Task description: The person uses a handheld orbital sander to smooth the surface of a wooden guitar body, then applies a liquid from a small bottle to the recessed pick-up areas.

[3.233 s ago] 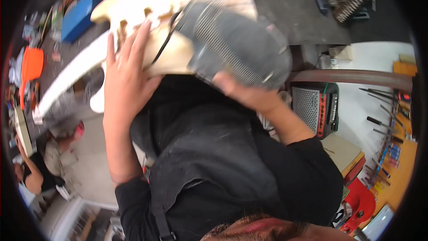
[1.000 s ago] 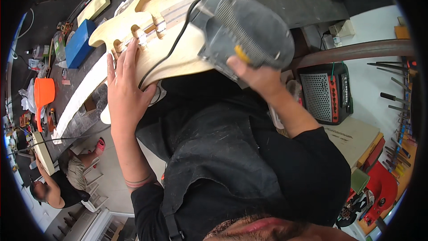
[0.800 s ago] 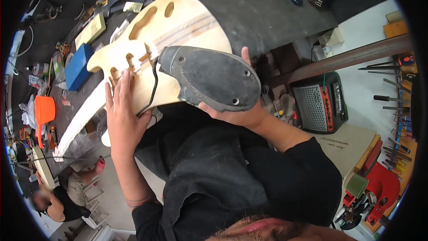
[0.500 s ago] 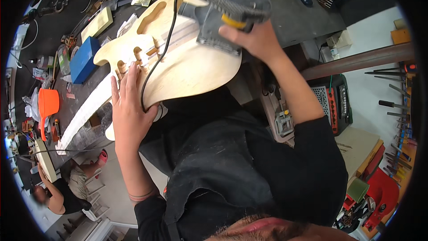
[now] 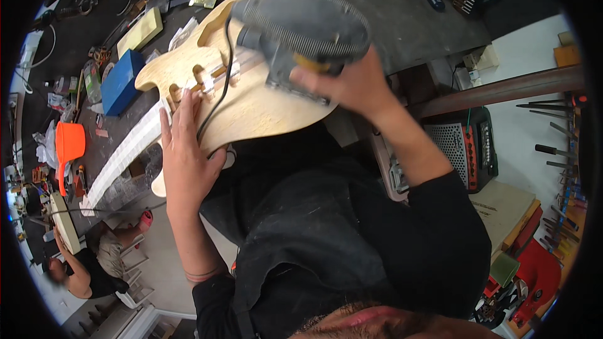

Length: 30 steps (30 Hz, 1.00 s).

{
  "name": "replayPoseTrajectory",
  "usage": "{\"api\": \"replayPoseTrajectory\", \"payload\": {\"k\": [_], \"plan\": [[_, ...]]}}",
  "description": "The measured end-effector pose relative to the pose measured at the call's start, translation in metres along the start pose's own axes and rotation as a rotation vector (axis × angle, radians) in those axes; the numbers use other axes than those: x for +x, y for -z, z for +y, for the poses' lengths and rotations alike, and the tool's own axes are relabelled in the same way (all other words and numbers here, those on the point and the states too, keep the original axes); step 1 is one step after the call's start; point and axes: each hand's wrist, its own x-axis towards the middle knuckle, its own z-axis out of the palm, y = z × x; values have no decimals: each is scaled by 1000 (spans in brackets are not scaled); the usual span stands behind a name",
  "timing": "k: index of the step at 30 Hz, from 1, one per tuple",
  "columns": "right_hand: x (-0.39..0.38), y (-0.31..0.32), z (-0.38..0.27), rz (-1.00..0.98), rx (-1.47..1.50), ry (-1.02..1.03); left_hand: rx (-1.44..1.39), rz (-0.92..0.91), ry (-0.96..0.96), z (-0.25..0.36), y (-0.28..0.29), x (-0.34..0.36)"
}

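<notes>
An unfinished pale wooden electric guitar body point(image 5: 251, 115) with routed cavities lies tilted over the near edge of the dark bench. White tape or paper covers its neck point(image 5: 129, 158), which runs down to the left. My left hand point(image 5: 190, 150) presses on the body near the neck joint, fingers stretched flat and thumb at the edge. A grey power sander point(image 5: 301, 22) with a ribbed side is gripped in my right hand point(image 5: 345, 85), its base against the right part of the body and partly blurred. The sander's black cord point(image 5: 217, 110) hangs across the wood beside my left hand.
On the bench to the left are a blue block point(image 5: 121, 81), a yellowish block point(image 5: 140, 29) and an orange scoop point(image 5: 70, 141). A brown metal bar point(image 5: 502, 91) and an amplifier point(image 5: 461, 147) are at the right. Another person point(image 5: 88, 270) works at the lower left.
The sander and my right hand have moved down and left over the body. The cord has shifted a little; my left hand stays on the wood.
</notes>
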Motion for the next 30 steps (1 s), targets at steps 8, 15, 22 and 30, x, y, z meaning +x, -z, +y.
{"api": "replayPoseTrajectory", "payload": {"k": [8,15,22,30], "plan": [[-22,-21,-35,-20,-152,167,-44,16,35,4,6,-2],[48,0,30,30,-183,115,20,-21,46,4,8,-4],[81,19,46,32,-208,-35,44,4,39,3,8,-11],[2,-7,-12,-64,-31,24,8,57,0,-8,16,-33]]}}
